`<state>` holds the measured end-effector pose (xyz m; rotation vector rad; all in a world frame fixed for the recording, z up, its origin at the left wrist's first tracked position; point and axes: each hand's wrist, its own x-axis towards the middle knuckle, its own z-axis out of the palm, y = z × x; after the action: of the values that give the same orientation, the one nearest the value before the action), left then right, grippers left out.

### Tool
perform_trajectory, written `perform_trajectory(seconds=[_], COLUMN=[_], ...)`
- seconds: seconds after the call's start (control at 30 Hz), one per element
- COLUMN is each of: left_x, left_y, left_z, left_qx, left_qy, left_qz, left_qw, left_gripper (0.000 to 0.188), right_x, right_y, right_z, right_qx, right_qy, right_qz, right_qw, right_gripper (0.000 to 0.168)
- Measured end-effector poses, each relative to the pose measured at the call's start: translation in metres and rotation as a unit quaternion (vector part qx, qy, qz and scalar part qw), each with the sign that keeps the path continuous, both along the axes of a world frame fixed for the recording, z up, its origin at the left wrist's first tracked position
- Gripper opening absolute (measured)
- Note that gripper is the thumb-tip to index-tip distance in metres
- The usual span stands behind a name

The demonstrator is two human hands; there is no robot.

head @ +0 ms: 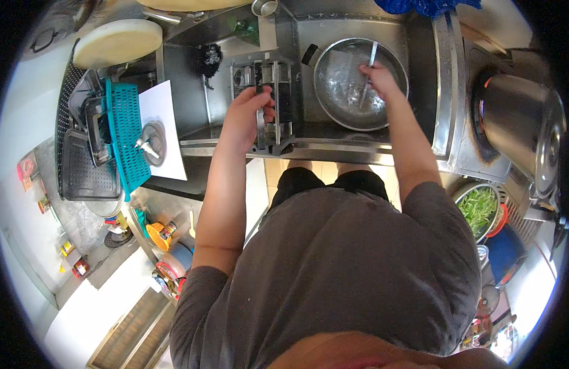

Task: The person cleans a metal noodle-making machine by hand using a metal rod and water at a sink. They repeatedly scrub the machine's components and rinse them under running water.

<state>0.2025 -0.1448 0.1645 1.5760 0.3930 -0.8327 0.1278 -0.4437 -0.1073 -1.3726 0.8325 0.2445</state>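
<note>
My right hand [380,80] is closed on a flat metal strip [373,54], whose lower end dips into the water of a large round metal pan [320,105]. That pan, with a black side handle [310,54], rests in the right sink basin [349,28]. On the left, my left hand [254,110] grips a dark flat bar [260,133] at a metal rack-like frame [284,92] standing over the sink divider. Whether the bar is loose or part of the frame I cannot tell. A dark scouring pad [211,60] lies in the left basin.
Left of the sink stand a teal plastic basket [125,138], black trays [88,166] and a round board [118,44]. To the right, a tall metal pot [515,120] sits on the stove, with a bowl of green leaves [477,210] below it.
</note>
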Motion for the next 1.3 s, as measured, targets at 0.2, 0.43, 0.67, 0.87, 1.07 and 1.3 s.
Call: perform_trajectory(seconds=[0.2, 0.43, 0.67, 0.87, 1.07, 1.3], left_x=[0.043, 0.048, 0.073, 0.073, 0.061, 0.049], left_y=[0.007, -0.005, -0.032, -0.03, -0.027, -0.035], left_z=[0.02, 0.054, 0.074, 0.075, 0.054, 0.062], left_qx=[0.087, 0.181, 0.218, 0.154, 0.157, 0.192], left_qy=[0.039, -0.095, -0.28, -0.333, -0.328, -0.315], left_qz=[-0.099, -0.406, -0.81, -0.916, -0.931, -0.927], left_qw=[0.991, 0.891, 0.467, 0.163, 0.013, 0.063], left_gripper=[0.033, 0.047, 0.064, 0.05, 0.051, 0.053], right_x=[-0.072, -0.134, -0.162, -0.15, -0.118, -0.09], right_y=[-0.043, -0.014, 0.023, 0.085, 0.132, 0.153], right_z=[0.026, 0.148, 0.161, 0.152, 0.142, 0.132], right_qx=[-0.151, -0.096, -0.092, 0.025, 0.019, -0.126], right_qy=[-0.03, -0.001, 0.01, -0.032, -0.055, -0.041], right_qz=[-0.104, -0.246, -0.312, -0.34, -0.312, -0.22], right_qw=[0.983, 0.964, 0.946, 0.939, 0.948, 0.966], right_gripper=[0.025, 0.024, 0.024, 0.018, 0.02, 0.032])
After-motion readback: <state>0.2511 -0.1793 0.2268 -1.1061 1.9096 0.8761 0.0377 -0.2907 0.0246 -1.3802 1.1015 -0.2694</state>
